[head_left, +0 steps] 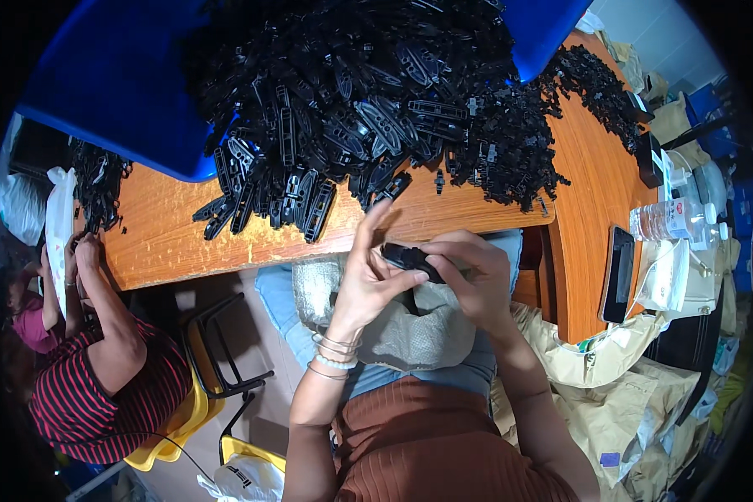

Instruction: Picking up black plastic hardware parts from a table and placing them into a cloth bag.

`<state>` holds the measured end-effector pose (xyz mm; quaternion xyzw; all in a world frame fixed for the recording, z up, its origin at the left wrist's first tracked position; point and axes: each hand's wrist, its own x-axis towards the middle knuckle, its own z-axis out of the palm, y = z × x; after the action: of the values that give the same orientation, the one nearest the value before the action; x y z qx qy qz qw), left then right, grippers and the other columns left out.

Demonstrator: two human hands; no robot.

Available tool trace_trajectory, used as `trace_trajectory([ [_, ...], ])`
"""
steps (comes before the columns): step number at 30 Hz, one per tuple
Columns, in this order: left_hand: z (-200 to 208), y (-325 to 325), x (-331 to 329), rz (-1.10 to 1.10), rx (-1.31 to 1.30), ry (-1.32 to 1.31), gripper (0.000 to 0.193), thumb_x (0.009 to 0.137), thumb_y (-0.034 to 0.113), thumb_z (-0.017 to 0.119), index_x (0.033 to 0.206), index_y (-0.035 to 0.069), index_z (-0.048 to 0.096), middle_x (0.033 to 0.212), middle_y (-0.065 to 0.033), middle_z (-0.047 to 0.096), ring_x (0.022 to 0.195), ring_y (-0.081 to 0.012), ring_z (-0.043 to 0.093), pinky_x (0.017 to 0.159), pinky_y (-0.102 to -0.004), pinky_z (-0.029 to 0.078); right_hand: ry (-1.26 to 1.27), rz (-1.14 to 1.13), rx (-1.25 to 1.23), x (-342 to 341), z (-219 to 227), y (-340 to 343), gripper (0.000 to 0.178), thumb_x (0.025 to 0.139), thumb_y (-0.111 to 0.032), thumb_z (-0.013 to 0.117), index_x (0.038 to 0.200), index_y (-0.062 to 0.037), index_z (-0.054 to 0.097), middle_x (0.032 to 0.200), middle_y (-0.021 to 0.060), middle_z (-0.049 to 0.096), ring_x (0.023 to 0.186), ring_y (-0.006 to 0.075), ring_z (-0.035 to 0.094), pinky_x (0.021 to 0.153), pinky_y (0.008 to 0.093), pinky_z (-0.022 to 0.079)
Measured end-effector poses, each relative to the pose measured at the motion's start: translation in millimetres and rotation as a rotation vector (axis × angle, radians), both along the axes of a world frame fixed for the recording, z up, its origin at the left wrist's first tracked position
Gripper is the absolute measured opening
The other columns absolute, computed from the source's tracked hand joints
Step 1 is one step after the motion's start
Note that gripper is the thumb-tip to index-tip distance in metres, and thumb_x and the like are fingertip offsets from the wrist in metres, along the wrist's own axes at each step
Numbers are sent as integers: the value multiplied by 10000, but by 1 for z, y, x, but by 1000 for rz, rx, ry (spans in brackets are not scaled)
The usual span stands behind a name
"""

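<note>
A dark, elongated plastic piece (408, 258) is held between my two hands, just off the table's near edge and above my lap. My left hand (368, 280) grips its left end, thumb along the lower side and index finger pointing up. On the other end, the fingertips and thumb of my right hand (474, 269) are pinched. Beyond them, a big heap of black plastic parts (351, 109) spills from a tipped blue bin (125, 92) onto the wooden table (176, 217). Smaller black pieces (510, 151) lie heaped at its right side.
A phone (617, 274) and plastic bottles (669, 219) stand on the table's right wing. To the left, a person in a striped top (113, 393) handles black parts. A yellow chair (201, 402), a grey woven sack (414, 335) and brown paper bags (619, 402) surround me.
</note>
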<state>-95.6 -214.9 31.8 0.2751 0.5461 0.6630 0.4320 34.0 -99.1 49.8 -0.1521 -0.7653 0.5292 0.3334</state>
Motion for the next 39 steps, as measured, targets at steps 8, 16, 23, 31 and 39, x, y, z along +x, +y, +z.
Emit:
trace_trajectory([
  [8, 2, -1, 3, 5, -79, 156, 272, 792, -51, 688, 1044, -33, 585, 800, -28, 665, 668, -61, 612, 609, -171, 513, -78, -104, 491, 1, 1, -4, 219, 711, 69, 654, 914, -14, 673, 855, 83, 623, 770, 252, 578, 671, 328, 460],
  [16, 4, -6, 3, -26, -57, -5, 218, 843, -62, 616, 1055, -64, 564, 860, -135, 682, 780, -173, 688, 691, -236, 569, -120, -97, 135, 5, -2, -6, 172, 710, 71, 659, 871, 10, 669, 875, 92, 616, 830, 223, 572, 725, 296, 449],
  [23, 7, -6, 10, -33, -10, -93, 248, 831, -99, 603, 1073, -88, 553, 891, -179, 670, 785, -225, 690, 682, -264, 578, -84, -111, 132, 8, -8, -5, 139, 707, 72, 651, 835, 18, 647, 882, 92, 613, 846, 230, 565, 746, 303, 439],
  [31, 1, -10, 10, 23, -38, 7, 182, 837, -64, 613, 1017, -41, 597, 830, -104, 674, 756, -142, 680, 657, -222, 546, -87, -93, 388, 8, -7, -5, 196, 690, 23, 694, 876, 2, 638, 863, 66, 608, 805, 208, 545, 725, 304, 428],
  [39, 8, -25, 0, -105, -159, 419, 221, 837, 23, 636, 1052, -24, 646, 873, -94, 691, 797, -134, 668, 696, -235, 517, -272, 140, -160, 17, -27, -2, 202, 768, -117, 703, 951, -38, 671, 766, 57, 615, 642, 135, 500, 588, 273, 412],
])
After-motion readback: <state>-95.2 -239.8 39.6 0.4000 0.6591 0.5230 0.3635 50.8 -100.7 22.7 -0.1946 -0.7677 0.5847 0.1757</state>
